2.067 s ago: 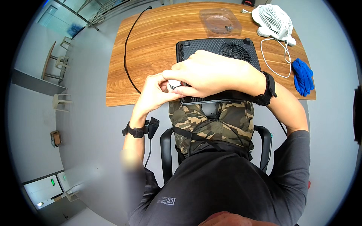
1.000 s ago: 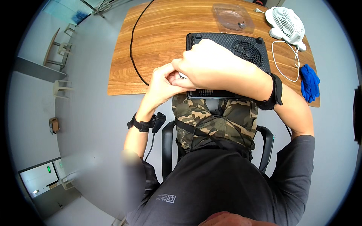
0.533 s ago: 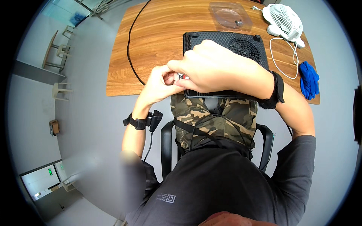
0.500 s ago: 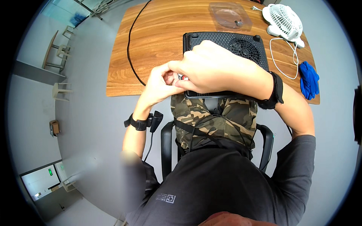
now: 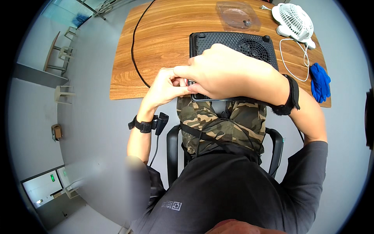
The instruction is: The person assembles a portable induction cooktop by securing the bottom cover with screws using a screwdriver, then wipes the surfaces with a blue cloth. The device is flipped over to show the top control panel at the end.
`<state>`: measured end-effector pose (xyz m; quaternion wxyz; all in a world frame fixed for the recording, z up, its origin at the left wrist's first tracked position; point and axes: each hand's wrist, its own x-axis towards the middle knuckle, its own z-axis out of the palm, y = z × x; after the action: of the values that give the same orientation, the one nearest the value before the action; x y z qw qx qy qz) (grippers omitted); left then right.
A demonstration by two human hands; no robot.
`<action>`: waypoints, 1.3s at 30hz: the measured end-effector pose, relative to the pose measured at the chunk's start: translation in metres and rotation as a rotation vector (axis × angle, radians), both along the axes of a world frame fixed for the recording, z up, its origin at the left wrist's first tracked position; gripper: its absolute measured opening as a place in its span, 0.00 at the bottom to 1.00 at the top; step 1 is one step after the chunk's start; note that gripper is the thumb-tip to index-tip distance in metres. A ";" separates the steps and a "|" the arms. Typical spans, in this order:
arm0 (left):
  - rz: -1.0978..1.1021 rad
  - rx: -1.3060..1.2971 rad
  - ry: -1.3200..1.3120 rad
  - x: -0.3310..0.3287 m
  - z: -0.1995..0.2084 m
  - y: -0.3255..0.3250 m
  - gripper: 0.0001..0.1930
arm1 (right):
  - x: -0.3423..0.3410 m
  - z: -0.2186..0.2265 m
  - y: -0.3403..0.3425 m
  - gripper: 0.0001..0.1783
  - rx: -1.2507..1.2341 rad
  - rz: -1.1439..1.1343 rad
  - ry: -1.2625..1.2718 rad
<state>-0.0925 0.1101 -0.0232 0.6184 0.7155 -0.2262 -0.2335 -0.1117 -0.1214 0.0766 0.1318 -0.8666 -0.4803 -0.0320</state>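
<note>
A flat black appliance [image 5: 218, 38], with a round fan grille and small feet showing, lies at the table's near edge. Over its near left corner my two hands meet. My left hand [image 5: 166, 86] has its thumb and fingers closed on a small white and red thing [image 5: 189, 82], nearly all of it covered. From the other side, the fingers of my right hand [image 5: 214, 72] are curled onto the same thing, back of the hand up. What kind of thing it is cannot be seen.
On the wooden table [image 5: 163, 39], a clear plastic tray [image 5: 237, 17] lies at the far side. A white fan [image 5: 293, 21] with a white cord is at the far right, with blue gloves [image 5: 320, 82] nearer. A black cable [image 5: 133, 43] runs along the left. Chair armrests [image 5: 173, 156] flank me.
My right hand and wrist have shifted slightly right and turned a little. The left hand stays nearly in place, and both remain closed on the small thing.
</note>
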 end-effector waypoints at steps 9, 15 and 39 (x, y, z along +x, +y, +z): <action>0.131 0.042 -0.396 -0.008 0.000 -0.014 0.13 | 0.002 -0.005 0.010 0.15 0.033 -0.070 -0.119; 0.020 0.084 -0.327 -0.006 0.004 -0.003 0.13 | -0.008 0.003 0.002 0.19 -0.039 -0.017 -0.145; 0.081 0.048 -0.191 -0.010 0.003 -0.012 0.16 | -0.006 -0.007 0.001 0.16 0.090 -0.005 -0.113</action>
<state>-0.1030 0.0982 -0.0205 0.5858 0.7575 -0.2495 -0.1446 -0.1181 -0.1204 0.0697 0.1434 -0.8577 -0.4830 -0.1028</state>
